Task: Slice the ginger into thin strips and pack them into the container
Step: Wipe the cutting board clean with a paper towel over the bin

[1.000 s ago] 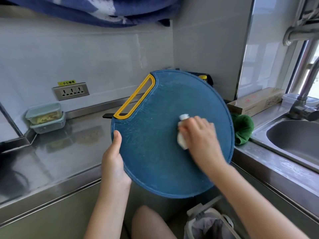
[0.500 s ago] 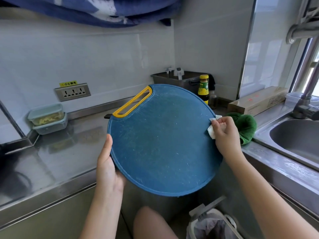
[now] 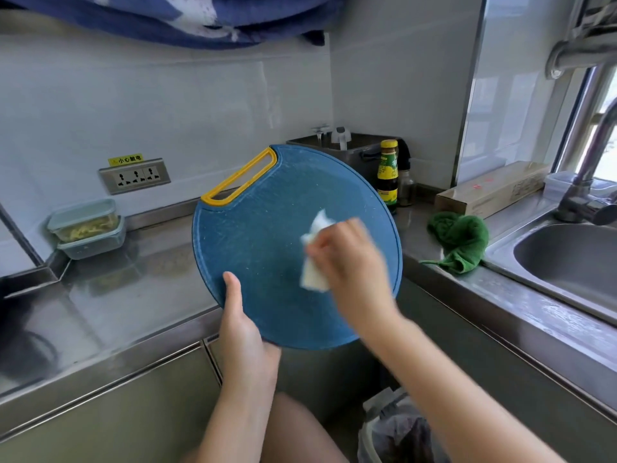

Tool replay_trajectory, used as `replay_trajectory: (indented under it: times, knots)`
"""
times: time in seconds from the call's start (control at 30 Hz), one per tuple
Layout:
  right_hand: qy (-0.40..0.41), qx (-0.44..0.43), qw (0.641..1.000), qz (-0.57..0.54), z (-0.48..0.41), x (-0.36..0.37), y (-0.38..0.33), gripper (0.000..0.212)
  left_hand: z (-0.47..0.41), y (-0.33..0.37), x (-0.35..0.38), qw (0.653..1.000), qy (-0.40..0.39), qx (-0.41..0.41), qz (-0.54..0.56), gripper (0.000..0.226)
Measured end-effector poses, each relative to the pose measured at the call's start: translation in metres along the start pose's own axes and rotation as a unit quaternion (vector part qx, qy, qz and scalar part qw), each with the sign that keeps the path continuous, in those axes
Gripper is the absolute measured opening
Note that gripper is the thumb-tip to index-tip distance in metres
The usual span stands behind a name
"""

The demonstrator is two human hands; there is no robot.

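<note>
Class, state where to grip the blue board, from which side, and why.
Probably the yellow handle at the board's upper left, from above-left: its open slot allows a hook-through hold, and it is free; the left hand grips the lower rim, the right hand holds a tissue on the face.

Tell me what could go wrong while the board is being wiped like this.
1. The left hand grips the blue cutting board only at its lower rim, tilted up off the counter. Pressure from the right hand wiping with the tissue could make it slip and drop toward the bin below.
2. The board's upper right edge appears close to the sauce bottle; a swing might knock it over.
</note>
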State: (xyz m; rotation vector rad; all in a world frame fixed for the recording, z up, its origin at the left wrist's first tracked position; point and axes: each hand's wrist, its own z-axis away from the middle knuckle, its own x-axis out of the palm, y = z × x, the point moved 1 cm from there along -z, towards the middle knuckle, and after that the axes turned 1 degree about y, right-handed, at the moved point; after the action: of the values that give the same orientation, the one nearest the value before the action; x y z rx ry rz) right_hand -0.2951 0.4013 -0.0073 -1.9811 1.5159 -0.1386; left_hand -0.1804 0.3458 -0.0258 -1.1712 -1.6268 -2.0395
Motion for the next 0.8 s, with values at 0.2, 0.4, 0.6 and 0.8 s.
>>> replay_trajectory:
  times: [0.2, 0.4, 0.6, 0.8]
  knots:
    - [0.009, -0.172, 0.966, 0.194, 0.026, 0.049, -0.009, 0.030, 0.004, 0.000, 0.004, 0.998, -0.016, -0.046, 0.032, 0.041]
    - [0.013, -0.096, 0.961, 0.259, -0.001, 0.004, 0.040, 0.027, 0.004, 0.011, 0.002, 0.998, -0.048, -0.002, 0.033, 0.038]
    - [-0.031, 0.055, 0.947, 0.316, -0.025, -0.044, 0.116, 0.025, 0.004, 0.013, -0.009, 1.000, -0.007, 0.019, -0.007, 0.028]
    - [0.039, -0.063, 0.978, 0.196, 0.020, 0.004, 0.015, 0.045, 0.004, 0.006, 0.005, 1.000, -0.002, 0.023, -0.007, 0.037]
